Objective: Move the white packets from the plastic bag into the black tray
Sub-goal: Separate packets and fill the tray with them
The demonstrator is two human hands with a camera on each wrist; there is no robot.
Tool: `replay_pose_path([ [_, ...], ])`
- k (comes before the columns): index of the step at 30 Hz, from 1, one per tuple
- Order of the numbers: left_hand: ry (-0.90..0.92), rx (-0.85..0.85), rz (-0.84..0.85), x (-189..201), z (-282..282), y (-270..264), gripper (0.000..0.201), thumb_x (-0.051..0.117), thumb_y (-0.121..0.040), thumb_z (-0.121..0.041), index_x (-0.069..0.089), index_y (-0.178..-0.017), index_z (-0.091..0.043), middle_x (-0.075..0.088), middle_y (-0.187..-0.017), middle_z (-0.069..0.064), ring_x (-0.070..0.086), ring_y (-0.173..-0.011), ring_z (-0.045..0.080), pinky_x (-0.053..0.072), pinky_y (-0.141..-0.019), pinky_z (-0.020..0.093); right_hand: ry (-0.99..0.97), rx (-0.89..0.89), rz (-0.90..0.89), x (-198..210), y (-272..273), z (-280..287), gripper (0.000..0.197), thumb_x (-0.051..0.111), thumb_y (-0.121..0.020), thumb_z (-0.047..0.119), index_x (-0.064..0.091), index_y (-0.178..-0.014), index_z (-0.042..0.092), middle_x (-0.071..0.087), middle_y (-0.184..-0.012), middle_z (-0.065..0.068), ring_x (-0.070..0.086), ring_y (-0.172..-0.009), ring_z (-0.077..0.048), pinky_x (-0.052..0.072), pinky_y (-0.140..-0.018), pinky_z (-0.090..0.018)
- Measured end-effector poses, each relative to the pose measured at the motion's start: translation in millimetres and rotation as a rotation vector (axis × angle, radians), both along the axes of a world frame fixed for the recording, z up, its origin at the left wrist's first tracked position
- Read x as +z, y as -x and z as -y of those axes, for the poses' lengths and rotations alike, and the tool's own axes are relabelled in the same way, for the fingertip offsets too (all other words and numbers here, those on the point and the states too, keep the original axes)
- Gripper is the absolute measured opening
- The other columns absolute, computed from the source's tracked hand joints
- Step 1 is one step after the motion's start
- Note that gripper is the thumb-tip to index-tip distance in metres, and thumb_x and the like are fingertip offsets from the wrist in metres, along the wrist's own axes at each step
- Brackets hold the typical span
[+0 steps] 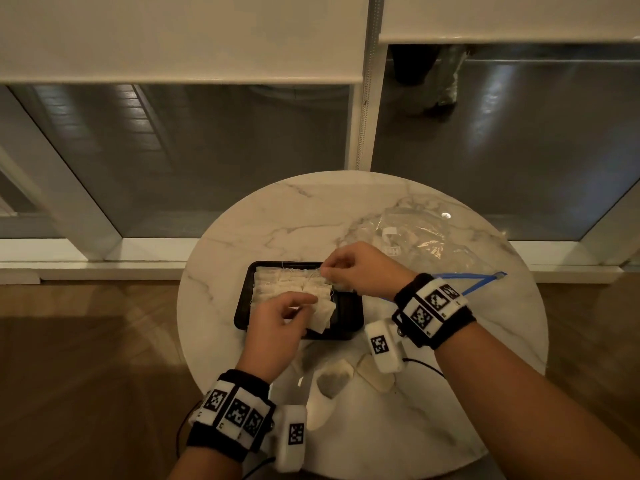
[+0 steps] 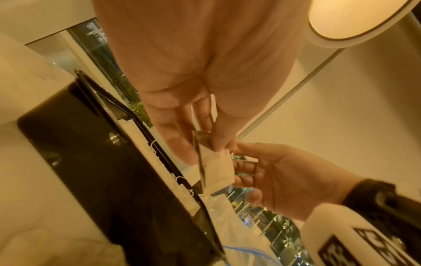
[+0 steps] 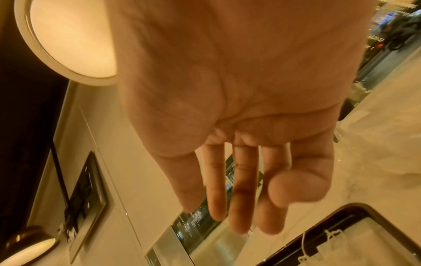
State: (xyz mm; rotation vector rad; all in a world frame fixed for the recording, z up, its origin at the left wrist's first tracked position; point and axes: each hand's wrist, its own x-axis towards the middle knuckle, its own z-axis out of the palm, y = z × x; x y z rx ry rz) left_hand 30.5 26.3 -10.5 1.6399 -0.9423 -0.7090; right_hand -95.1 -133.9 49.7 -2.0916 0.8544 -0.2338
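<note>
A black tray (image 1: 350, 308) sits mid-table with several white packets (image 1: 287, 282) laid in rows inside. My left hand (image 1: 304, 303) hovers over the tray's near side and pinches a white packet (image 1: 323, 315) between thumb and fingers; the left wrist view shows the same packet (image 2: 218, 171) in my left hand (image 2: 205, 149). My right hand (image 1: 329, 268) is over the tray's far right corner. Its fingers reach toward the held packet, as my right hand (image 2: 246, 167) shows from the left wrist. From its own wrist, my right hand (image 3: 214, 216) has nearly straight fingers and holds nothing. The clear plastic bag (image 1: 422, 237) lies behind it.
The round marble table (image 1: 277, 220) stands by a window, with wooden floor around it. The bag's blue zip strip (image 1: 464, 277) points right. Loose packets (image 1: 332, 379) lie on the table's near side, between my wrists. The tray's rim (image 3: 341, 214) is just below my right fingers.
</note>
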Motion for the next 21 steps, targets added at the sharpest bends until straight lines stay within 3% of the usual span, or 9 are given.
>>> replay_pose_path([
  [3,0.085,0.039,-0.091,10,1,4,0.022,0.070,-0.092,-0.004,0.069,-0.106,-0.021,0.076,-0.094,0.003,0.073,-0.088,0.020,0.062,-0.076,0.034,-0.098,0.045,0.076,-2,16,-18,0.017,0.069,-0.092,0.039,0.075,-0.102,0.027,0.073,-0.091,0.010,0.064,-0.077,0.001,0.046,-0.060,-0.010],
  [5,0.114,0.033,-0.140,17,1,8,0.027,0.070,-0.092,-0.004,0.064,-0.113,-0.020,0.076,-0.093,0.007,0.073,-0.084,0.022,0.061,-0.073,0.029,-0.152,0.012,0.185,-7,22,-25,0.011,0.071,-0.091,0.030,0.076,-0.099,0.024,0.073,-0.082,0.010,0.065,-0.074,-0.001,0.049,-0.065,-0.013],
  [7,0.126,0.024,-0.157,23,1,11,0.031,0.070,-0.092,-0.005,0.061,-0.119,-0.019,0.076,-0.094,0.007,0.073,-0.083,0.021,0.060,-0.074,0.028,-0.197,-0.053,0.281,-13,28,-31,0.006,0.071,-0.092,0.021,0.076,-0.095,0.018,0.070,-0.073,0.009,0.063,-0.069,-0.002,0.048,-0.063,-0.014],
  [11,0.150,0.062,-0.219,26,3,16,0.028,0.071,-0.092,-0.010,0.063,-0.119,-0.017,0.076,-0.096,0.007,0.074,-0.089,0.018,0.060,-0.078,0.029,-0.282,-0.171,0.418,-19,35,-40,0.010,0.070,-0.093,0.019,0.075,-0.098,0.013,0.072,-0.079,-0.003,0.062,-0.070,-0.018,0.051,-0.062,-0.027],
  [14,0.135,0.059,-0.273,29,2,19,0.017,0.069,-0.093,-0.009,0.069,-0.109,-0.012,0.077,-0.092,0.007,0.075,-0.089,0.020,0.060,-0.075,0.026,-0.345,-0.230,0.475,-19,38,-42,0.010,0.069,-0.093,0.019,0.075,-0.099,0.014,0.075,-0.085,-0.005,0.064,-0.073,-0.018,0.052,-0.063,-0.031],
  [19,0.126,0.060,-0.253,30,4,22,0.015,0.071,-0.092,-0.010,0.072,-0.106,-0.008,0.077,-0.090,0.009,0.075,-0.088,0.024,0.061,-0.077,0.028,-0.248,-0.162,0.463,-10,40,-41,0.007,0.069,-0.093,0.016,0.074,-0.092,0.012,0.072,-0.075,0.003,0.062,-0.065,-0.001,0.046,-0.057,-0.012],
  [21,0.102,0.087,-0.233,30,5,22,0.013,0.071,-0.092,-0.013,0.071,-0.105,-0.012,0.076,-0.090,0.007,0.074,-0.088,0.023,0.061,-0.079,0.032,-0.201,-0.166,0.436,-8,38,-36,0.006,0.069,-0.092,0.016,0.074,-0.090,0.014,0.070,-0.074,0.006,0.061,-0.064,0.000,0.045,-0.058,-0.011],
])
